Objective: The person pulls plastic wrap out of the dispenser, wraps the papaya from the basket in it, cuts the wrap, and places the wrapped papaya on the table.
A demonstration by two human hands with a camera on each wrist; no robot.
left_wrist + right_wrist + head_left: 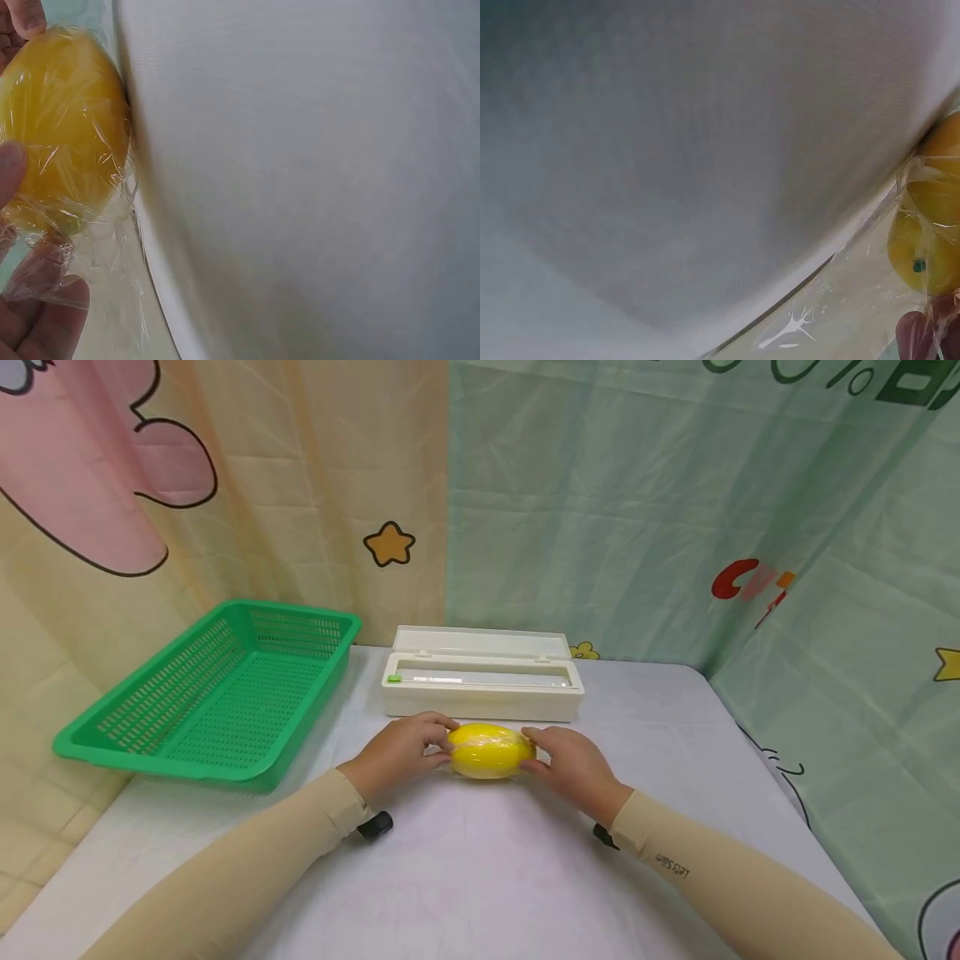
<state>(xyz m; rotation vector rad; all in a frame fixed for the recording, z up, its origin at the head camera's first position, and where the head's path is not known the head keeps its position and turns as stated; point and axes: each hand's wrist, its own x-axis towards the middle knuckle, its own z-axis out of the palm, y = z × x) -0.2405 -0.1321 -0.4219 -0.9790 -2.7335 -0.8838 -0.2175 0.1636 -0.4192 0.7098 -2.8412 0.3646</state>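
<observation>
A yellow lemon (486,752), wrapped in clear cling film (112,255), is low over the white table in the head view. My left hand (401,752) holds its left end, thumb and fingers around the wrapped tip. At the opposite end, my right hand (573,767) grips the lemon between thumb and fingers. Loose film trails past the fruit in the left wrist view, by the fingers. In the right wrist view, the lemon's tip (919,265) shows a small green spot under the film, and fingertips (913,334) sit just below it.
Right behind the lemon stands a white cling film dispenser (483,703), its lid raised and a green slider (394,678) at the left. A green plastic basket (311,714) is at the table's left edge. Printed curtains (577,527) hang behind and to the right.
</observation>
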